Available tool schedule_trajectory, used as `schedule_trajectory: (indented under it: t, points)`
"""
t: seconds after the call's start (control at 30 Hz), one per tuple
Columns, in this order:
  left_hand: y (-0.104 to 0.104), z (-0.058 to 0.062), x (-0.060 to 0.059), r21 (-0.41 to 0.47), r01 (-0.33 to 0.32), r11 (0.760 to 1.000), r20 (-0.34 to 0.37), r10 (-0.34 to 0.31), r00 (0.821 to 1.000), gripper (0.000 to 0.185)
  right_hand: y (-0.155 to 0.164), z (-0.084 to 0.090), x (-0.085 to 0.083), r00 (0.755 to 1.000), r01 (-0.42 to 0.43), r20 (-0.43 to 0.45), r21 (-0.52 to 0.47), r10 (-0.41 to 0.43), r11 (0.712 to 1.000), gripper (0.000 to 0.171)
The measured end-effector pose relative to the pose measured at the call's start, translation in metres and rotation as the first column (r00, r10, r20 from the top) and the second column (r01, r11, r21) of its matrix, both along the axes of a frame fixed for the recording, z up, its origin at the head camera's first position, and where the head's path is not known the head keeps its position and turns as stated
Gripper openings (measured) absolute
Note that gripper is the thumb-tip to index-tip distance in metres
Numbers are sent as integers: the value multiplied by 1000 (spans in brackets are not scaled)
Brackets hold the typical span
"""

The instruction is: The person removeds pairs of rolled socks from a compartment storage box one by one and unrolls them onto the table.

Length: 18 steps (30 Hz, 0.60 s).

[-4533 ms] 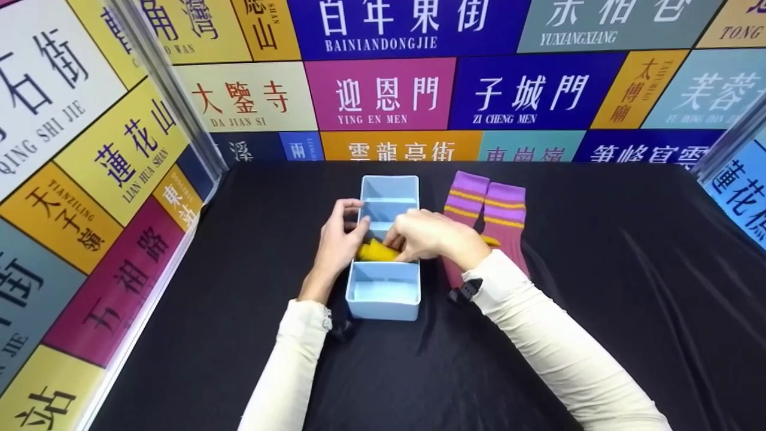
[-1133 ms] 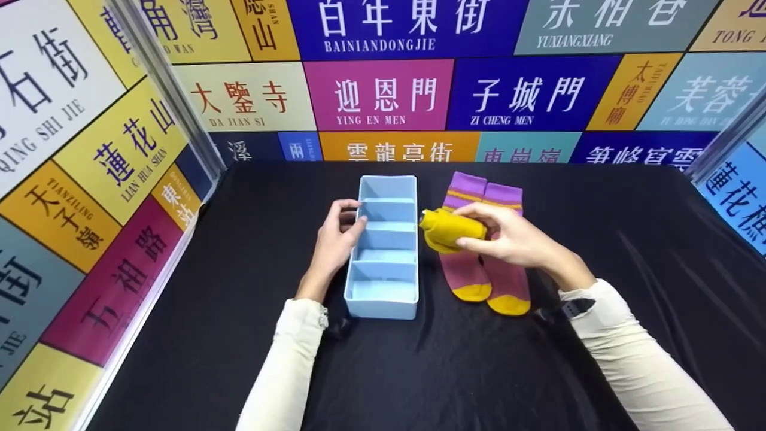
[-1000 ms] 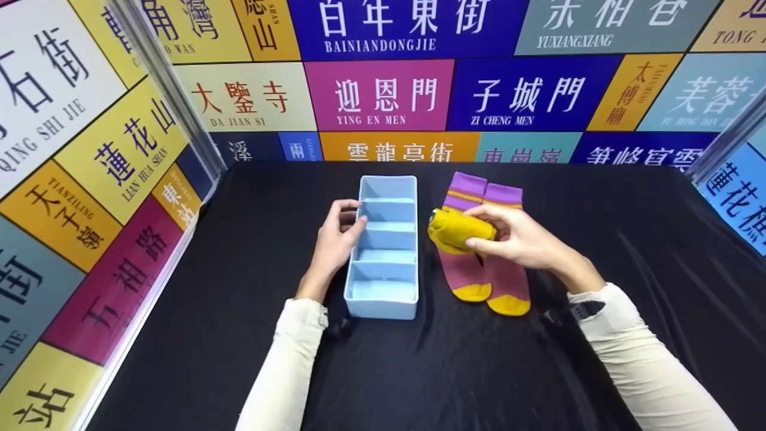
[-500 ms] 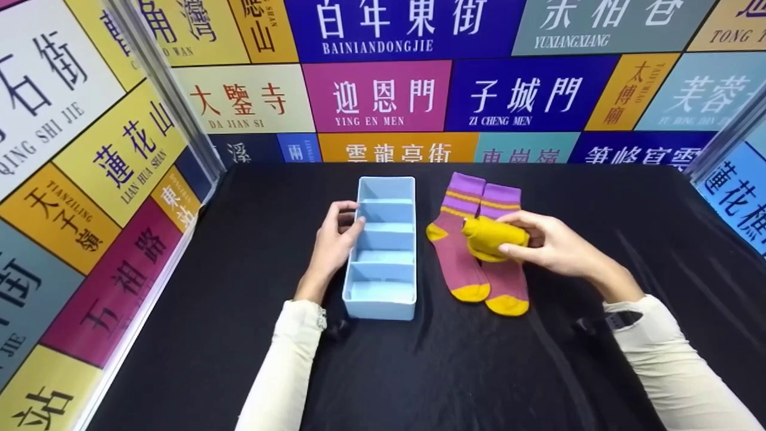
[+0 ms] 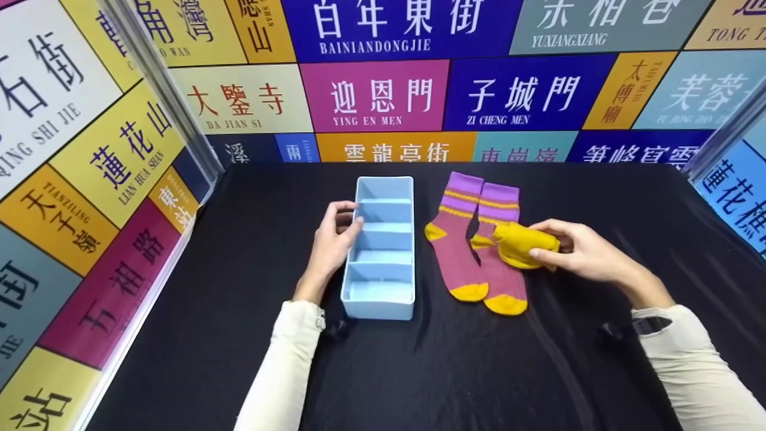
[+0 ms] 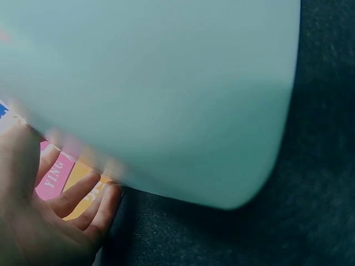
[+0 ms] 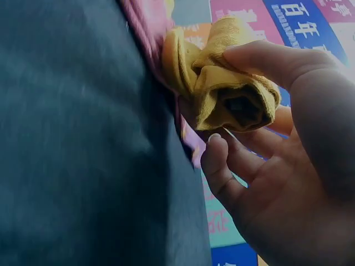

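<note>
The right hand [image 5: 583,254] held the rolled yellow sock bundle [image 5: 523,244] pinched between thumb and fingers, and by this moment it had carried the bundle clear of the pale blue divided box [image 5: 379,248], where it had sat in a middle compartment a few seconds before, and rightward across the pair of purple socks [image 5: 479,245] lying flat on the black cloth [image 5: 538,359]. Half a second earlier the bundle had hung over the middle of that pair; now it sat at the pair's right edge, overlapping only the right-hand sock and low to the cloth. In the right wrist view the thumb [image 7: 272,58] pressed on top of the roll and the curled fingers [image 7: 222,166] closed beneath it, so the grip was firm and the bundle had not been let go. The left hand [image 5: 331,245] had not shifted: its fingers stayed curled over the box's left wall at the second and third compartments, steadying it, and the left wrist view showed little beyond that pale wall close up. All four compartments stood bare. Judged from this, the work in hand looked like emptying the box, with the yellow bundle close to being set down on the cloth to the right of the purple pair, though it had not yet been released.
</note>
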<state>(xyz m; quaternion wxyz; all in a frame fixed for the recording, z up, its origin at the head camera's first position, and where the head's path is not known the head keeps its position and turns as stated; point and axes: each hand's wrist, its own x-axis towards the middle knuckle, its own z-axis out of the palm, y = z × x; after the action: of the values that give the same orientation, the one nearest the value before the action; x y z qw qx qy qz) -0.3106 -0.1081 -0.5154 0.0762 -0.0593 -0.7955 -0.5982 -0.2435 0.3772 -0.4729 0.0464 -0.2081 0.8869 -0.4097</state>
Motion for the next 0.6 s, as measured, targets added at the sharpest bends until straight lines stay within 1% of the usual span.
schedule_trajectory:
  t: [0.1, 0.23, 0.4, 0.5, 0.6]
  points:
    - [0, 0, 0, -3, 1, 1000, 3, -1, 1000, 35, 10, -2, 3, 1000, 10, 11, 4, -10, 1000, 38]
    - [0, 0, -1, -9, -3, 1000, 7, 4, 1000, 34, 18, -5, 7, 1000, 1, 18, 29, -2, 1000, 36]
    - [-1, -1, -1, 0, -9, 1000, 11, 9, 1000, 34, 23, -14, 7, 999, 21, -30, 71, -19, 997, 37]
    - [0, 0, 0, -3, -12, 1000, 7, 12, 1000, 34, 25, -19, 7, 997, 38, -66, 45, -34, 998, 43]
    - [0, 1, 0, -20, -8, 1000, -12, 8, 1000, 35, 27, -21, 7, 995, 29, -92, 11, -27, 1000, 46]
